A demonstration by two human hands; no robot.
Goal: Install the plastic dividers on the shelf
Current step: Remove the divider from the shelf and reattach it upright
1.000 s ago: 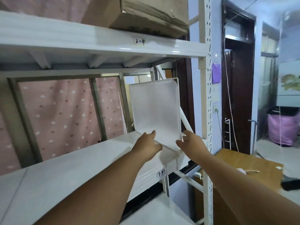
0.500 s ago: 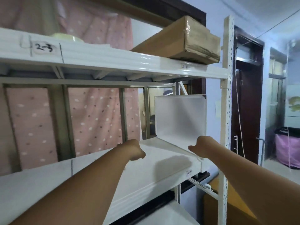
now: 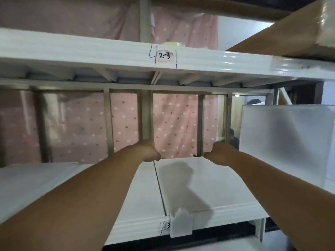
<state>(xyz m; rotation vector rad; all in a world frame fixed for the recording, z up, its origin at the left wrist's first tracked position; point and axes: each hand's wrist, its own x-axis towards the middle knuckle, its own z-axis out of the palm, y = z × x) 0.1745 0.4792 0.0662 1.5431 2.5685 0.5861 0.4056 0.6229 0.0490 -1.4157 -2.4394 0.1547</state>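
Note:
A frosted white plastic divider (image 3: 286,142) stands upright on the right end of the white middle shelf (image 3: 208,189). A small white plastic clip (image 3: 180,224) hooks over the shelf's front lip beside a handwritten label. Both my arms stretch across the shelf to its rear edge. My left hand (image 3: 149,151) is curled at the far end of the dark seam between the shelf boards. My right hand (image 3: 217,153) is curled at the rear edge, just left of the divider and apart from it. I see nothing in either hand; the fingertips are hidden.
The upper shelf (image 3: 108,51), labelled 2-3, runs close overhead and carries a cardboard box (image 3: 290,33) at the right. Grey metal bars (image 3: 145,115) and a pink dotted curtain (image 3: 177,124) close off the back. A lower shelf (image 3: 208,243) shows below.
My hands let go of the divider, which now stands on the right end of the shelf. Both hands moved left and back to the rear edge, and my view swung left.

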